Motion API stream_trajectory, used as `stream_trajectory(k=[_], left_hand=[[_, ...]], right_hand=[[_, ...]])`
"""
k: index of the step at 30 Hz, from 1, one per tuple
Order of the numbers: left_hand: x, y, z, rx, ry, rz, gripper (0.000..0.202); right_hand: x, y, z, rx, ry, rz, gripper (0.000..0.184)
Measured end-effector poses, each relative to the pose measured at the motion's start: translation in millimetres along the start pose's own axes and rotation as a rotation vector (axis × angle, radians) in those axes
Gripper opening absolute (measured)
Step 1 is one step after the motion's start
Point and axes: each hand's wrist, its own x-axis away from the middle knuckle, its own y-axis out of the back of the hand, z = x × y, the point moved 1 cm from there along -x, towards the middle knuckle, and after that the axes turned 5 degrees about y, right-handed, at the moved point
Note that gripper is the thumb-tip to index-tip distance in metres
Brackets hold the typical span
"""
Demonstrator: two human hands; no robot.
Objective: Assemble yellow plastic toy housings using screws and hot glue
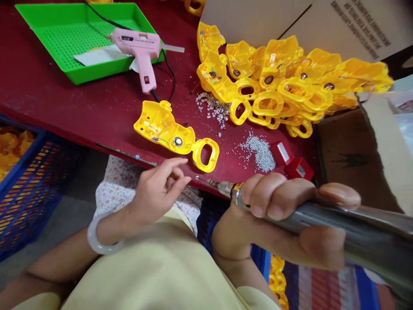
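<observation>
In my right hand (284, 202) is a grey electric screwdriver (309, 219), its fingers wrapped around the body. The bit points left, with a small shiny piece at its tip, probably a screw. My left hand (161, 185) is close to that tip, index finger and thumb apart and the other fingers curled; nothing shows between them. Just beyond lies a yellow plastic shell half (166, 129) with a ring-shaped handle, wires and a round metal part inside. Loose silver screws (260, 153) are heaped to the right of the shell, beside small red boxes (298, 168).
A pink glue gun (143, 54) rests against a green tray (74, 73). More yellow shells (271, 82) are piled at the back right, near small clear pieces (214, 107) and a cardboard box (351, 159). A blue crate (35, 202) stands at left.
</observation>
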Motion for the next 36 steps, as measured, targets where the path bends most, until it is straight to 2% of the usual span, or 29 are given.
stream_trajectory(k=[2,3,4,6,8,10,14,17,20,26,36], left_hand=[[-19,19.4,-11,-0.415,-0.319,-0.078,0.037],[-31,27.7,-13,-0.55,-0.419,-0.034,0.043],[-45,35.0,-13,-0.636,-0.497,0.026,0.049],[-71,45.8,-9,-0.757,-0.541,0.108,0.062],[-89,49.8,-2,-0.869,-0.536,0.156,0.068],[-96,46.7,2,-0.953,-0.511,0.21,0.064],[-82,26.1,1,-0.963,-0.505,0.217,0.069],[-70,9.0,-1,-0.896,-0.531,0.206,0.076],[-67,0.4,1,-0.856,-0.54,0.191,0.077],[-71,1.4,4,-0.82,-0.519,0.19,0.083],[-70,0.3,4,-0.832,-0.497,0.202,0.074]], right_hand=[[-5,-1,-7,0.02,0.044,-0.068,0.025],[-7,-2,-11,-0.003,0.079,-0.101,0.027],[-10,-2,-17,-0.031,0.113,-0.126,0.028],[-16,-5,-29,-0.066,0.15,-0.158,0.024],[-21,-7,-42,-0.103,0.165,-0.177,0.019],[-26,-11,-53,-0.206,0.185,-0.183,0.016],[-31,-20,-69,-0.376,0.177,-0.19,0.013],[-32,-28,-77,-0.367,0.118,-0.206,0.011],[-32,-32,-83,-0.338,0.068,-0.21,0.013],[-30,-37,-88,-0.37,0.038,-0.196,0.014],[-28,-38,-93,-0.38,0.031,-0.181,0.013]])
